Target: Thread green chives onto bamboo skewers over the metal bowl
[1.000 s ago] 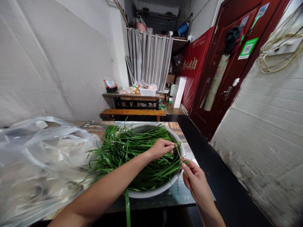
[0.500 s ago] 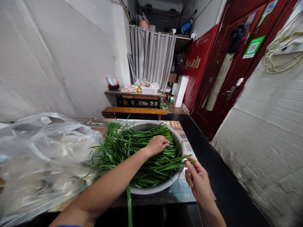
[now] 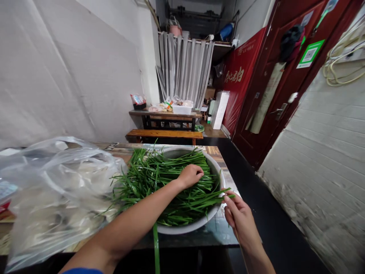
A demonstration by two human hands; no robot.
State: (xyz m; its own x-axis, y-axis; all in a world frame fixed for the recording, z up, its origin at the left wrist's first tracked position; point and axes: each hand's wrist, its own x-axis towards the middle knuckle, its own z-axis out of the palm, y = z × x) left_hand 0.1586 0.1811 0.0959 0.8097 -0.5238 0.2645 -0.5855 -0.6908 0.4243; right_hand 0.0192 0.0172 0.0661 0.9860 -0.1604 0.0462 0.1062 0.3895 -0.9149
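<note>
Several blades (image 3: 216, 196) were pinched by the right hand (image 3: 240, 213) beside the bowl (image 3: 221, 175), in which greens (image 3: 168, 169) were heaped beneath the curled left hand (image 3: 190, 176), though whether anything was held there could not be told.

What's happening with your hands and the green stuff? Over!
Left hand curled over green stalks heaped in the bowl. Right hand pinching several. Left forearm across the stalks; plastic bag alongside.
</note>
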